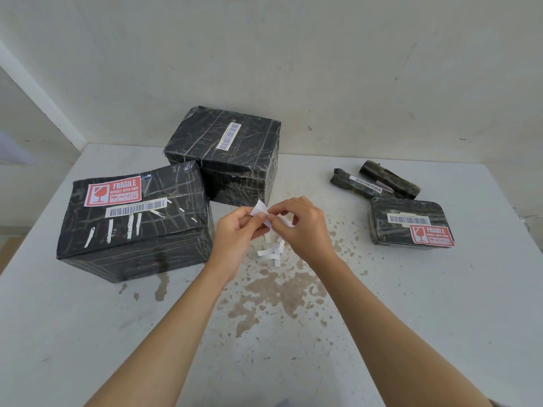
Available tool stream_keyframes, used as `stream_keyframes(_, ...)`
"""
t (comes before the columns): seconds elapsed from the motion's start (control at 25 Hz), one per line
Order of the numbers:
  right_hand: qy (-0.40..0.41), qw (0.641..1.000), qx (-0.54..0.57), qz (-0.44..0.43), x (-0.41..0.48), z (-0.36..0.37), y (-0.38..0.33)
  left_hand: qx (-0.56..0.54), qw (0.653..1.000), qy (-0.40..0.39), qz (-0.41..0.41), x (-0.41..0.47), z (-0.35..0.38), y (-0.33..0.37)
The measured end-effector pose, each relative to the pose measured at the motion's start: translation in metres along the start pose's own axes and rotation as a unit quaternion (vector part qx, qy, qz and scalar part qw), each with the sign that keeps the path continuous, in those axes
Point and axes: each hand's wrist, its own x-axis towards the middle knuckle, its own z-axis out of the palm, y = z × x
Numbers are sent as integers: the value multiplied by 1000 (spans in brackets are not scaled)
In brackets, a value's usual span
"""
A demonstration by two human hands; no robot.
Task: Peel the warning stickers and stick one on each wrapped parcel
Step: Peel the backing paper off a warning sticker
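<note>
Both hands meet above the table's middle, pinching one small white sticker sheet (260, 210): my left hand (238, 230) holds its left side, my right hand (299, 224) pinches its right edge. Only the white back shows. The big black wrapped parcel (132, 227) at the left carries a red FRAGILE sticker (113, 190). So does the small flat parcel (408, 221) at the right, its sticker (432, 235) on the near corner. The rear parcel (226, 151) shows only a barcode label. Two slim black parcels (357, 183) (389, 179) lie at the back right.
Several white backing strips (271, 252) lie on the table just below my hands. The grey table (411, 318) is stained with brown spots in the middle. A pale wall stands right behind the parcels, and the table's left edge drops off beside the big parcel.
</note>
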Motion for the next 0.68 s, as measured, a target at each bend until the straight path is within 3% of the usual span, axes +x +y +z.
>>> stream_keyframes(0.28,-91,995,-9,48,7,-9,-5,163,985,-22,61,4,-9,-3)
stream_keyframes(0.68,-105,991,32,75,6,-9,-7,192,978,-31,70,4,-14,-5)
